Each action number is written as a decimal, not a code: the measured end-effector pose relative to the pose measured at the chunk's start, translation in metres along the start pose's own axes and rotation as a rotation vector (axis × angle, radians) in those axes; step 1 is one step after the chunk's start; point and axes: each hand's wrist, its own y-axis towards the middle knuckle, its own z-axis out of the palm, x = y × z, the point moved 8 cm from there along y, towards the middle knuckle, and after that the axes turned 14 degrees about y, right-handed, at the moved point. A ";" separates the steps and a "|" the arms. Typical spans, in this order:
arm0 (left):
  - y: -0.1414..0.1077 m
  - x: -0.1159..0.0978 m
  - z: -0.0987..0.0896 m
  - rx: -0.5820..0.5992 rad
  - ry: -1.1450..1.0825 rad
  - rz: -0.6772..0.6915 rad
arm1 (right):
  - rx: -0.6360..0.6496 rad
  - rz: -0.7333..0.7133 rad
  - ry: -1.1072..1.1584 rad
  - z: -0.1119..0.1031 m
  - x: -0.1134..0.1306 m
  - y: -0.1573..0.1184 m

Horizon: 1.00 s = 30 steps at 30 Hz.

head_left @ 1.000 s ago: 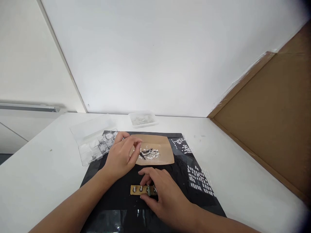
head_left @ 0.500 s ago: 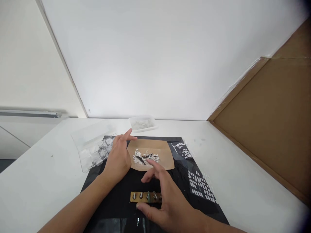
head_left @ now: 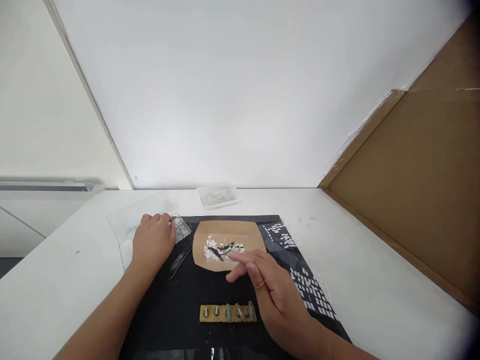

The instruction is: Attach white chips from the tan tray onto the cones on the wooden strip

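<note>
My left hand (head_left: 154, 240) is curled over a clear compartment box (head_left: 180, 229) on the left, its fingertips hidden. Part of the box sticks out right of the knuckles, its cells holding small pale pieces. My right hand (head_left: 272, 285) hovers at the near right of a tan paper tray (head_left: 257, 235), fingers stretched out and nothing visible in them. White chips (head_left: 210, 242) and thin black strips (head_left: 215, 252) lie in the tray. Closer to me, a narrow yellow-brown strip (head_left: 208, 320) carries several upright pieces, some pale, one green (head_left: 228, 312).
A black mat (head_left: 176, 310) covers the middle of the white table (head_left: 375, 280). Small white rectangles (head_left: 315, 292) are set out along its right side. Behind the tray stands a white container (head_left: 219, 196) with translucent pieces. A cardboard panel (head_left: 412, 190) rises at the right.
My left hand has moved left from the tray's edge onto the compartment box, whose visible corner now sits further right and nearer. My right hand has shifted right, uncovering the yellow-brown strip.
</note>
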 end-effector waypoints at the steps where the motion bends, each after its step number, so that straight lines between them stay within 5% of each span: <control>1: 0.000 -0.002 0.002 0.005 0.000 0.016 | -0.033 0.027 -0.006 -0.005 -0.003 0.002; 10: -0.004 -0.012 0.011 0.101 -0.029 0.108 | -0.263 0.157 -0.051 -0.040 -0.023 0.014; 30: -0.003 -0.003 0.018 0.279 -0.082 -0.023 | -0.182 0.143 -0.017 -0.029 -0.026 0.014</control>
